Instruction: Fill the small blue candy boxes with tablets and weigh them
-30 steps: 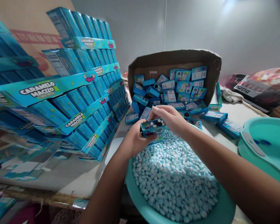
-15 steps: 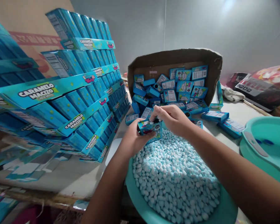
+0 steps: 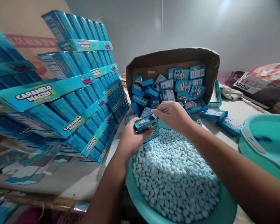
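Observation:
My left hand [image 3: 130, 139] holds a small blue candy box [image 3: 146, 125] above a teal basin [image 3: 140, 199] heaped with pale blue candies [image 3: 174, 174]. My right hand [image 3: 172, 114] is at the box's open top end, fingertips pinched on a white candy at the opening. Both forearms reach in from the lower edge of the view.
Stacked blue "Caramelo Macizo" display cartons [image 3: 79, 90] rise at the left. A tipped cardboard box [image 3: 177, 62] behind the basin spills several small blue boxes [image 3: 179, 87]. Loose boxes [image 3: 213, 114] lie on the table at right, beside a second teal basin [image 3: 268, 140].
Both hands and the small box have drifted slightly left and up. My right fingers have shifted from covering the box's top to pinching at its opening.

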`<action>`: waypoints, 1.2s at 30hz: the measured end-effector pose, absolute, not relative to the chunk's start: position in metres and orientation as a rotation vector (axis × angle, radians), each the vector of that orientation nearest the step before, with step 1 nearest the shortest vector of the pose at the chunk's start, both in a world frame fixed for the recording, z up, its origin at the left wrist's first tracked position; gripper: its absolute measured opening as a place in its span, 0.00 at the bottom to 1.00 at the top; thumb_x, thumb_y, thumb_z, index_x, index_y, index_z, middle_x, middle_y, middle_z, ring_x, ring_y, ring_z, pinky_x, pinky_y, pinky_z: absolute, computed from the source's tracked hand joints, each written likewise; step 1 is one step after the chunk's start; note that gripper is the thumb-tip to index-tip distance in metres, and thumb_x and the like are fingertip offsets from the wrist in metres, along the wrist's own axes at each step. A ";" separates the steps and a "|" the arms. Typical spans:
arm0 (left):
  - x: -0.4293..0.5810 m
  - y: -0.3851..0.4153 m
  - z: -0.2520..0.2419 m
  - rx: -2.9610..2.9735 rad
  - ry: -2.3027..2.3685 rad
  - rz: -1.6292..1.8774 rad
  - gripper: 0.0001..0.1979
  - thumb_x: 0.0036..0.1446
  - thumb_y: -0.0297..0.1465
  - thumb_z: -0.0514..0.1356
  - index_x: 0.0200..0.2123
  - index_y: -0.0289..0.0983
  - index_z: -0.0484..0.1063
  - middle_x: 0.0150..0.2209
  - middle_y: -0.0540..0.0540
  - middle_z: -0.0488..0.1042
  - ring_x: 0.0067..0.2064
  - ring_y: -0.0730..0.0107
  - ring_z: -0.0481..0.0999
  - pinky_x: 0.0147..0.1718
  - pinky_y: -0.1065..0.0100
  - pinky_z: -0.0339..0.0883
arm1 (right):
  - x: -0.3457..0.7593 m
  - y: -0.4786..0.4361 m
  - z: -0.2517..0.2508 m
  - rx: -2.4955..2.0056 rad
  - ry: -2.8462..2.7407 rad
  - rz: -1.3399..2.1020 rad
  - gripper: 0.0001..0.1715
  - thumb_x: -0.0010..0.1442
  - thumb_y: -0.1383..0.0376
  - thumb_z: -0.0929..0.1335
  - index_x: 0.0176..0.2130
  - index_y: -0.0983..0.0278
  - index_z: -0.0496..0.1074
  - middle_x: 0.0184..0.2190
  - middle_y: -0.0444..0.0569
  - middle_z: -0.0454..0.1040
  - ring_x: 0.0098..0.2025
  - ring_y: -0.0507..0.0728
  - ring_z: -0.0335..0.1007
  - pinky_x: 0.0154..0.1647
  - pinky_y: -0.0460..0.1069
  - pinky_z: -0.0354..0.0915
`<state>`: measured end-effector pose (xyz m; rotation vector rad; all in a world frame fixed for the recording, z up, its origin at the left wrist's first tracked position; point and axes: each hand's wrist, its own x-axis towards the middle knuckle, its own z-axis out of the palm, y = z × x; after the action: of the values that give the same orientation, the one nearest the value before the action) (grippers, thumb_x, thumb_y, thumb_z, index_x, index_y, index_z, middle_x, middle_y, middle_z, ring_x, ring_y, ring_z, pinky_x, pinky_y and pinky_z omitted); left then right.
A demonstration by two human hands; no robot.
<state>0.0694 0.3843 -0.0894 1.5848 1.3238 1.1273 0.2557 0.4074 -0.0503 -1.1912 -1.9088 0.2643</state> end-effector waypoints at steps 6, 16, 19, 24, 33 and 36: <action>0.069 0.380 -0.088 1.614 1.316 1.109 0.26 0.44 0.36 0.73 0.46 0.36 0.72 0.41 0.44 0.79 0.42 0.59 0.79 0.42 0.62 0.71 | 0.253 0.405 -0.048 -1.155 -1.904 0.319 0.10 0.56 0.62 0.74 0.25 0.63 0.77 0.30 0.45 0.75 0.31 0.51 0.69 0.33 0.48 0.64; 0.072 0.381 -0.089 1.575 1.260 1.128 0.27 0.43 0.34 0.73 0.47 0.37 0.71 0.41 0.45 0.79 0.42 0.61 0.80 0.43 0.64 0.73 | 0.248 0.408 -0.057 -1.320 -1.766 0.505 0.17 0.52 0.53 0.75 0.27 0.63 0.74 0.23 0.43 0.70 0.26 0.50 0.61 0.23 0.48 0.55; 0.071 0.381 -0.089 1.590 1.273 1.114 0.27 0.44 0.35 0.73 0.47 0.37 0.71 0.41 0.45 0.79 0.42 0.61 0.80 0.42 0.64 0.73 | 0.247 0.407 -0.055 -1.268 -1.753 0.530 0.19 0.56 0.51 0.72 0.28 0.63 0.73 0.25 0.43 0.71 0.27 0.51 0.62 0.25 0.48 0.56; 0.069 0.380 -0.087 1.656 1.329 1.103 0.24 0.46 0.36 0.72 0.45 0.36 0.72 0.38 0.47 0.78 0.39 0.62 0.79 0.38 0.65 0.72 | 0.245 0.401 -0.049 -1.175 -1.793 0.732 0.20 0.54 0.49 0.73 0.35 0.64 0.74 0.33 0.47 0.75 0.32 0.52 0.67 0.30 0.48 0.61; 0.069 0.381 -0.093 1.623 1.212 1.153 0.21 0.47 0.32 0.71 0.45 0.37 0.71 0.40 0.47 0.78 0.43 0.62 0.79 0.43 0.65 0.72 | 0.244 0.400 -0.048 -1.233 -1.802 0.772 0.12 0.55 0.58 0.70 0.37 0.64 0.74 0.28 0.44 0.73 0.28 0.52 0.65 0.28 0.48 0.60; 0.068 0.381 -0.093 1.609 1.211 1.165 0.21 0.48 0.32 0.70 0.46 0.38 0.71 0.41 0.47 0.78 0.44 0.62 0.79 0.44 0.64 0.72 | 0.243 0.401 -0.048 -1.226 -1.775 0.805 0.16 0.57 0.53 0.69 0.36 0.63 0.74 0.29 0.46 0.73 0.30 0.54 0.66 0.30 0.48 0.61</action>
<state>0.0679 0.3806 -0.0927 1.6085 1.2106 1.1651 0.2430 0.4013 -0.0480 -1.2256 -1.7747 0.8048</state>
